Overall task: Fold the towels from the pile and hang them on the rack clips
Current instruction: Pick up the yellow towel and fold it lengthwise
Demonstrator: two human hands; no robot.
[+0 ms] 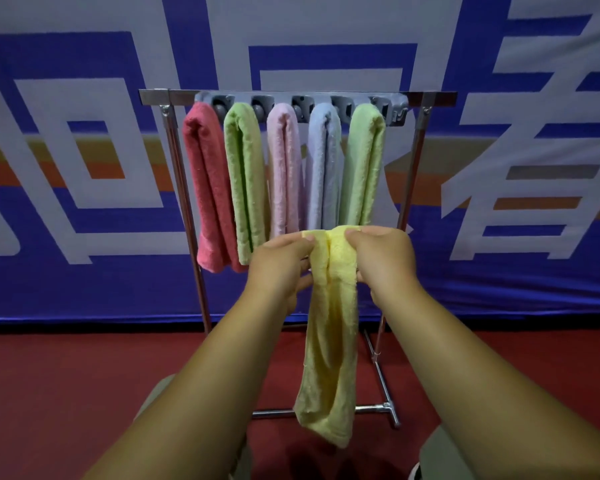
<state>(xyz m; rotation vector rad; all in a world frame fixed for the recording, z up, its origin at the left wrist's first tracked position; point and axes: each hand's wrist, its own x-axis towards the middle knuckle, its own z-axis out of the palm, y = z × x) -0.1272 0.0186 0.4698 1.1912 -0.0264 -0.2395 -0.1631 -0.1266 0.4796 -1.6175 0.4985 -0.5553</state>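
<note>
The left hand (pixel 284 259) and right hand (pixel 383 254) are pinching the yellow towel (pixel 328 341), each grip closed on its top. It is dangling before the rack (pixel 437 98).

A blue banner (pixel 84 292) filled the background, printed with large white characters (pixel 118 244) and crossed by an orange stripe (pixel 21 176). Its lower edge met a dark red floor (pixel 66 375), which ran forward to the bottom of view.
</note>
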